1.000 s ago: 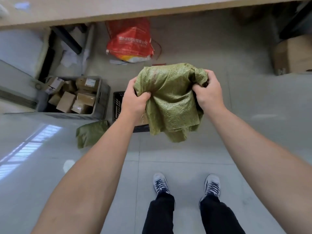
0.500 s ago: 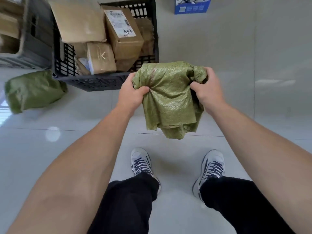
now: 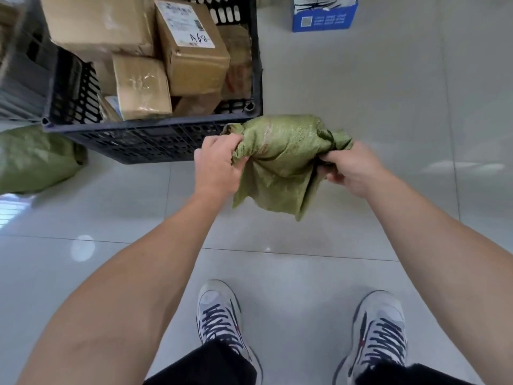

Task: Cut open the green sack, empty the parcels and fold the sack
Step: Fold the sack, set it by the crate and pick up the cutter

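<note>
The green woven sack is bunched into a thick roll and held in the air at waist height. My left hand clutches its left end and my right hand clutches its right end. A loose flap hangs down between my hands. Several brown cardboard parcels fill the black plastic crate on the floor just beyond my left hand.
Another green sack, stuffed, lies on the tiled floor left of the crate. A blue box stands at the far top right. A grey bin sits at the left edge. My two sneakers stand below.
The view has tipped downward and closer to the crate. The sack has been gathered tighter into a roll, and my hands have shifted slightly right and lower.
</note>
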`<state>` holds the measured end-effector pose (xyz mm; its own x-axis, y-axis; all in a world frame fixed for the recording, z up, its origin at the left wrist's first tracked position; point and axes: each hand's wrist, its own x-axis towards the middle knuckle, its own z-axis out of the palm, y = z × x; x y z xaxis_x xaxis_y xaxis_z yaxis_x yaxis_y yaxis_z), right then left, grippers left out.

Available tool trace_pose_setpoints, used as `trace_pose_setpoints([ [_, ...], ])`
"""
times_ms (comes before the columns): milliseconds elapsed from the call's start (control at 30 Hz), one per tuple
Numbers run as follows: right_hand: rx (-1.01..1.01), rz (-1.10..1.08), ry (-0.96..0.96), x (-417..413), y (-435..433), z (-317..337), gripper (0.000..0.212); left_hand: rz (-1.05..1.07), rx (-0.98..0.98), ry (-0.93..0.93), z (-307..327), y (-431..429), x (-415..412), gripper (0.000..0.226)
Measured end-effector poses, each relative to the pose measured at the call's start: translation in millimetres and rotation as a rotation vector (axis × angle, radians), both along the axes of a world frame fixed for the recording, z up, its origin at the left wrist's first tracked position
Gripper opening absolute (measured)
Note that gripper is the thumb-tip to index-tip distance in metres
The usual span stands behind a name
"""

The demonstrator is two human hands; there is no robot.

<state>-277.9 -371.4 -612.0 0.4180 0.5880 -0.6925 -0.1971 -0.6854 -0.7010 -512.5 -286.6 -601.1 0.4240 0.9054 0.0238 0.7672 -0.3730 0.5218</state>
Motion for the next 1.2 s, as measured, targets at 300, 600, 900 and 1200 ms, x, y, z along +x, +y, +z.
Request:
trace_pose_setpoints([
  [300,0.333,-0.137,0.382,-36,-13,-34,0.019,0.092,-0.229,-0.027,-22,-13,-40,0.022],
  [600,0.178,-0.034,0.151,-78,-2,-64,0.017,0.023,-0.339,0.405,-61,3,-73,0.054],
  [900,0.017,-0.019,0.067,-83,2,-88,0.012,0.146,-0.271,0.478,-72,-1,-47,0.074],
  [1200,-0.076,0.430,-0.323,-49,14,-75,0.038,0.012,-0.096,0.615,-83,-5,-23,0.095],
])
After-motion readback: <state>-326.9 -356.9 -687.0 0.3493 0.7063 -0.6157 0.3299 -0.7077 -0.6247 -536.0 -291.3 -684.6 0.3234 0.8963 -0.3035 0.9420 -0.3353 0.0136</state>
